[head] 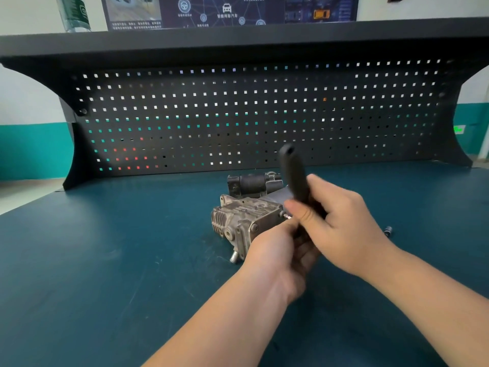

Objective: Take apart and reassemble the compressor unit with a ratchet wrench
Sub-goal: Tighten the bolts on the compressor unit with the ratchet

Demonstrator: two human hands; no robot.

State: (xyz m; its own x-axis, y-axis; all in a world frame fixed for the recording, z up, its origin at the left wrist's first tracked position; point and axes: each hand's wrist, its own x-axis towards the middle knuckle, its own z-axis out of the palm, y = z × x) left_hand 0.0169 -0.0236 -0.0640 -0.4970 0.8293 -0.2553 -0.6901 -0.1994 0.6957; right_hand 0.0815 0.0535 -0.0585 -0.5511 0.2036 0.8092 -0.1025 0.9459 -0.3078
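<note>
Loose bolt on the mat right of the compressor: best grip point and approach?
Judging by its pose, pinch the small bolt across its shank from above. It lies alone on the green mat, apart from the compressor, with free space all round. Too small to tell which end is the head. Both hands are busy: the right hand grips the ratchet handle.

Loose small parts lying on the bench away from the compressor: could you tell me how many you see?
1: a small dark ribbed part on the green benchtop, right of the right hand. Others may be hidden behind the hands.
</note>
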